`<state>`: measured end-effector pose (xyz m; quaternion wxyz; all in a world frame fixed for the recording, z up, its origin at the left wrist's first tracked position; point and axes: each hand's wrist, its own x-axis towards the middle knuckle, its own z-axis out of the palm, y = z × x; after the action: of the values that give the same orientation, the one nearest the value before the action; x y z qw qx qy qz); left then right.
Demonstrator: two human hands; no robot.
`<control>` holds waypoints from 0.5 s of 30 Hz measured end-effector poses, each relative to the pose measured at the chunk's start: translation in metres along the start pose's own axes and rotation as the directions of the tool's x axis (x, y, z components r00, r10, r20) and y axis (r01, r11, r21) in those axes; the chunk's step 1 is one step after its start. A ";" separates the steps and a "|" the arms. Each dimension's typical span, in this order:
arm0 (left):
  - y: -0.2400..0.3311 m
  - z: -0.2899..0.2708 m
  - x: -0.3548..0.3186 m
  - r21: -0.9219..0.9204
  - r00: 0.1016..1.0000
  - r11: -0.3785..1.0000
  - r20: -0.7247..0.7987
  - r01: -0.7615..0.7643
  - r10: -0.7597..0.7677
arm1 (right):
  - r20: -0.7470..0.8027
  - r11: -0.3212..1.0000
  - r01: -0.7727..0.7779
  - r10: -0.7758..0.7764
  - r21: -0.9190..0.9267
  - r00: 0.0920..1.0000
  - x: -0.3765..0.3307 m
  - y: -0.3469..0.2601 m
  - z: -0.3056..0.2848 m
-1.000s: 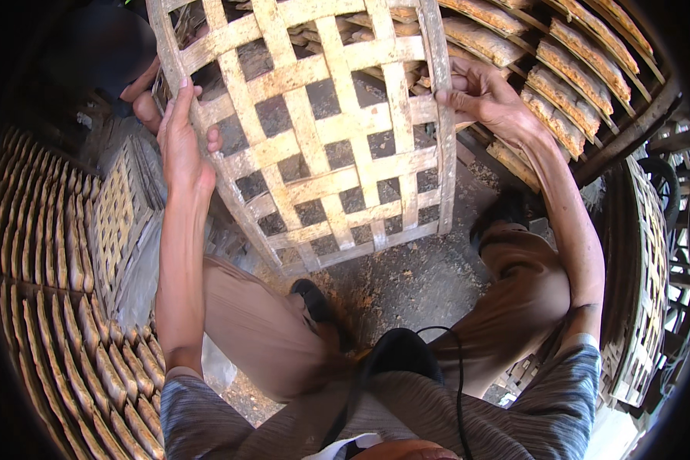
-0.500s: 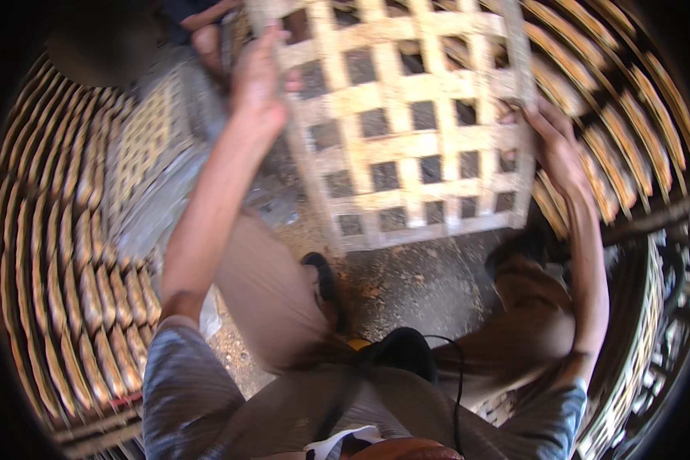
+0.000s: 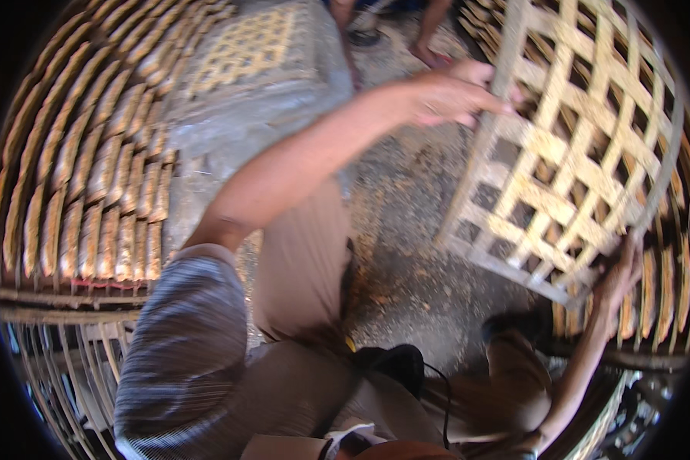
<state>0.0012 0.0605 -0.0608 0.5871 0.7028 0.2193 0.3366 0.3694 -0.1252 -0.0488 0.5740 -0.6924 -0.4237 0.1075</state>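
A woven bamboo lattice panel with a flat wooden frame is held up at the right, tilted. My left hand grips its left edge, thumb on the near side and fingers partly behind the slats. Lower down, my right hand is closed on the panel's lower right edge, with some fingers hidden behind it. Through the lattice holes, parts of the racks behind are visible.
At the left stand tight rows of stacked edges with brown, crusty borders. A similar lattice panel lies over greyish plastic sheeting. Another person's bare limbs show at the top, above the crumb-strewn floor.
The lattice panel has moved right and tilted, with both hands still on it. My left arm now reaches across toward the right. The view has shifted, showing more of the left stacks.
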 end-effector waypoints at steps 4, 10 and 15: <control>-0.001 -0.011 -0.017 0.104 0.977 0.993 0.196 0.060 -0.080 | 0.068 0.979 0.022 -0.037 0.202 0.997 0.013 0.012 0.008; 0.016 0.010 -0.027 0.374 0.941 0.900 0.157 0.225 -0.301 | -0.055 0.995 0.057 -0.062 -0.086 0.997 0.037 0.047 -0.022; 0.040 0.010 -0.038 0.884 0.958 0.464 0.082 0.059 -0.277 | -0.154 0.995 -0.095 0.101 0.043 0.983 0.019 0.021 0.001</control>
<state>-0.0208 0.0191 -0.0311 0.1979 0.9093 0.3636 0.0410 0.3902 -0.1105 -0.0611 0.6116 -0.7084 -0.3409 0.0887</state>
